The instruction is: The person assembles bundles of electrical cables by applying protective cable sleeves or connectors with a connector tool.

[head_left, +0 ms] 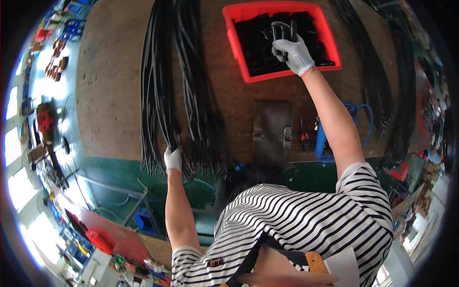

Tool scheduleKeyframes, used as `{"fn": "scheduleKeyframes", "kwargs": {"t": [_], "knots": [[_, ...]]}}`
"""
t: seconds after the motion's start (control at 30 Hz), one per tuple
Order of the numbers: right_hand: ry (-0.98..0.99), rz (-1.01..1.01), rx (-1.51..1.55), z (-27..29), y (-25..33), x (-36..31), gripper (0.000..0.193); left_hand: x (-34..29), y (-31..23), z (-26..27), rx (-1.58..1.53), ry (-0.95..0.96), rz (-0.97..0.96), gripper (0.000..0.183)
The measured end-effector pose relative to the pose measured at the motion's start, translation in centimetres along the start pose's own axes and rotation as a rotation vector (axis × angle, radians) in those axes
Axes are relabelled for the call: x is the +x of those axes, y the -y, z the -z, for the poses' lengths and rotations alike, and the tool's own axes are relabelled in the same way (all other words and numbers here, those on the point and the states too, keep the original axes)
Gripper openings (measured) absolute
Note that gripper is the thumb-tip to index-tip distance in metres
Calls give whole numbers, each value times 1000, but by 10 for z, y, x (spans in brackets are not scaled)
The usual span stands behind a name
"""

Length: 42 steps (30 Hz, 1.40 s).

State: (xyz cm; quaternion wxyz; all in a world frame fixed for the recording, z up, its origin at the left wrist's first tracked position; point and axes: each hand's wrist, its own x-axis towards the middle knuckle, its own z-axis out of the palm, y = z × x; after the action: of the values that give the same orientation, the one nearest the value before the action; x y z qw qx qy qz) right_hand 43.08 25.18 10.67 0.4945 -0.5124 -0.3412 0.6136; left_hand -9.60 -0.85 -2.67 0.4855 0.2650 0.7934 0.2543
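My right hand [295,53], in a white knitted glove, is raised over a red bin [239,60]. Its fingers are closed around several short black cylindrical pieces [293,29], which look like rubber sleeves or handle grips. More dark pieces of this sort [313,45] fill the bin. On the left, my other gloved hand, the left hand [173,159], grips the near end of some long black cables [162,86] lying along the table. The fingertips are partly hidden there. Beside it lies a second bundle of black cables [193,91], its ends reaching the table's near edge.
Brown wooden table [107,95] with a dark metal plate [272,129] near its front. A blue basket [325,143] and red-handled pliers [305,137] stand right of the plate. Further black cable bundles [370,62] hang along the right side. A metal frame [129,191] stands at lower left.
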Motion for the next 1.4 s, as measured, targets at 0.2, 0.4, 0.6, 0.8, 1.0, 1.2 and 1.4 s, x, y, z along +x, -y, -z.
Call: {"fn": "scheduleKeyframes", "kwargs": {"t": [0.2,0.4,0.6,0.8,1.0,1.2,1.4], "knots": [[185,-237,252,-100,-39,-96,50,-43,-69,2,-233,240,126,16],[197,-553,148,-220,-146,-161,37,-79,-96,-2,-390,357,86,19],[134,-530,102,-289,-170,-202,39,-69,-84,10,-680,386,66,24],[306,-411,-276,-302,-168,-200,44,-52,-75,39,-609,526,58,24],[115,-413,-128,-318,-192,-210,48,-32,-57,49,-563,576,60,23],[158,-341,-211,-315,-214,-209,56,-27,-58,54,-595,628,176,22],[158,-309,-336,-323,-211,-212,61,-26,-64,56,-521,589,228,22]]}}
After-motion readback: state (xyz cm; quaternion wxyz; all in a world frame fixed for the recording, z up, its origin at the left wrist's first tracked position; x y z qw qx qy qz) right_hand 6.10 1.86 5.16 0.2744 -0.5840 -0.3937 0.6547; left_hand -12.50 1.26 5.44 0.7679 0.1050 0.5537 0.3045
